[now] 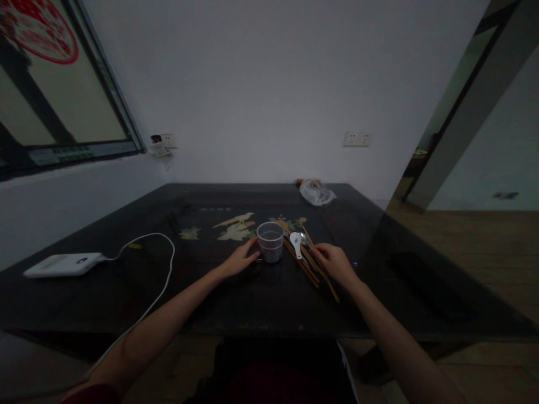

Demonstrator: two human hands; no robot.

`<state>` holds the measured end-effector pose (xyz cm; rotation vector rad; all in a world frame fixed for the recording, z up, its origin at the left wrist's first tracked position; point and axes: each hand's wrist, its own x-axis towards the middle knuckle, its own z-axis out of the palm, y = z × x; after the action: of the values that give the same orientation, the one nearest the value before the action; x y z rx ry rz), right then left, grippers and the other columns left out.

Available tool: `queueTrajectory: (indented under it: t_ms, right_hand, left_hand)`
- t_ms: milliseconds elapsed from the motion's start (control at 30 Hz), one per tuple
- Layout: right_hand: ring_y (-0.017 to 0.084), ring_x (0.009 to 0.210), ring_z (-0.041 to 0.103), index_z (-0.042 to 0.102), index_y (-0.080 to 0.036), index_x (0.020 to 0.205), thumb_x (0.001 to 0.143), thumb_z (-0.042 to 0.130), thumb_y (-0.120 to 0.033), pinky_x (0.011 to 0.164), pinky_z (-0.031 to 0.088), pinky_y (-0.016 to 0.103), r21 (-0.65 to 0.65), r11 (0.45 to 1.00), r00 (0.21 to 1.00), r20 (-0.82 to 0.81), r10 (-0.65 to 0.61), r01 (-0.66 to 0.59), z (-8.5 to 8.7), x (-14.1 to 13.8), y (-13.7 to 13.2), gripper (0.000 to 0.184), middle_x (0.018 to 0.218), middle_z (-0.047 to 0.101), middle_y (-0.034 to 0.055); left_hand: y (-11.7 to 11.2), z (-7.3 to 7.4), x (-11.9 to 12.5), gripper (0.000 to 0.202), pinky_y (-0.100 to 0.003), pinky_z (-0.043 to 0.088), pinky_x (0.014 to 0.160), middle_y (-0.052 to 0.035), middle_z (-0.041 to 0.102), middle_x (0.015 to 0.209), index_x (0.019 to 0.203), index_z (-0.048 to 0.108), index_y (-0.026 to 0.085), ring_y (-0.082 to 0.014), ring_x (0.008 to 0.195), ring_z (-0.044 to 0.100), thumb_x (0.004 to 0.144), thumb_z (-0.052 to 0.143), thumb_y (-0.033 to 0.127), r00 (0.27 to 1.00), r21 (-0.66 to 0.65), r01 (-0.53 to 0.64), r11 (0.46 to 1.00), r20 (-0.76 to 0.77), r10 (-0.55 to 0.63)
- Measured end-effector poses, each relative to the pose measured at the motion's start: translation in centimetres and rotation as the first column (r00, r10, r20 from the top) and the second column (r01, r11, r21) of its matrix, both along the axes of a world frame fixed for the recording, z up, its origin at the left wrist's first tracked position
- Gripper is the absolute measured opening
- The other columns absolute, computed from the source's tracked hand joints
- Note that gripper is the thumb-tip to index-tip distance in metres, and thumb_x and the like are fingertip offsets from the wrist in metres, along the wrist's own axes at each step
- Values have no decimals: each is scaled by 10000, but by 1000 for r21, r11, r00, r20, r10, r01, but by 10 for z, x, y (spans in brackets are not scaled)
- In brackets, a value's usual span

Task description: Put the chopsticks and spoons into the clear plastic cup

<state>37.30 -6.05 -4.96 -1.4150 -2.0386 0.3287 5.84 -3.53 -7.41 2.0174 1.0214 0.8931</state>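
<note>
A see-through grey plastic cup (270,247) with a dotted lower half stands upright on the dark table. My left hand (241,258) grips its left side, thumb in front and fingertips partly hidden behind it. Right of the cup, several wooden chopsticks (301,265) lie in a loose slanted pile. On top of them rests a white spoon (296,244) with a blue mark, beside a shiny metal spoon (304,238). My right hand (332,261) is at the pile's right side, thumb and finger pinched on a chopstick (307,234).
A crumpled clear plastic bag (316,192) lies at the table's back edge near the wall. At the left is a white power bank (63,265), its white cable (172,264) running past my left arm. A dark flat object (429,283) lies at the right.
</note>
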Motion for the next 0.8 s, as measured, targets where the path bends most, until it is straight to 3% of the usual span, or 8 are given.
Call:
queueTrajectory:
  t_ms: [267, 533, 633, 800]
  right_hand:
    - [212, 784, 642, 700, -194, 884, 884, 448, -358, 653, 418, 272, 11, 1000, 1000, -16, -10, 10, 4, 1, -2, 301, 876, 714, 72]
    - [206, 770, 647, 692, -206, 900, 878, 455, -357, 661, 431, 273, 15, 999, 998, -56, -30, 30, 4, 3, -1, 282, 881, 716, 65]
    - [204, 776, 648, 688, -205, 909, 875, 460, -355, 660, 433, 271, 20, 999, 996, -77, -39, 41, 2, 4, 0, 276, 891, 716, 64]
    - [203, 780, 652, 686, -202, 902, 860, 479, -349, 682, 448, 275, 13, 997, 991, -112, -69, 71, 1, 8, 4, 258, 869, 717, 60]
  left_hand:
    - [0, 1, -2, 572, -465, 309, 1090, -153, 450, 1395, 1367, 353, 152, -262, 1274, 442, 853, 507, 349, 1000, 18, -27, 999, 5, 27]
    - [4, 11, -8, 453, -427, 420, 983, -118, 641, 1104, 1265, 479, 155, -236, 1046, 598, 846, 501, 326, 977, 112, -189, 976, 117, 176]
    - [3, 24, -13, 397, -393, 451, 932, -103, 652, 1038, 1215, 519, 152, -218, 982, 616, 863, 486, 333, 962, 193, -264, 945, 118, 245]
    - [-13, 64, -15, 287, -334, 475, 864, -62, 660, 927, 1103, 576, 156, -178, 885, 628, 881, 461, 299, 915, 389, -402, 829, 194, 353]
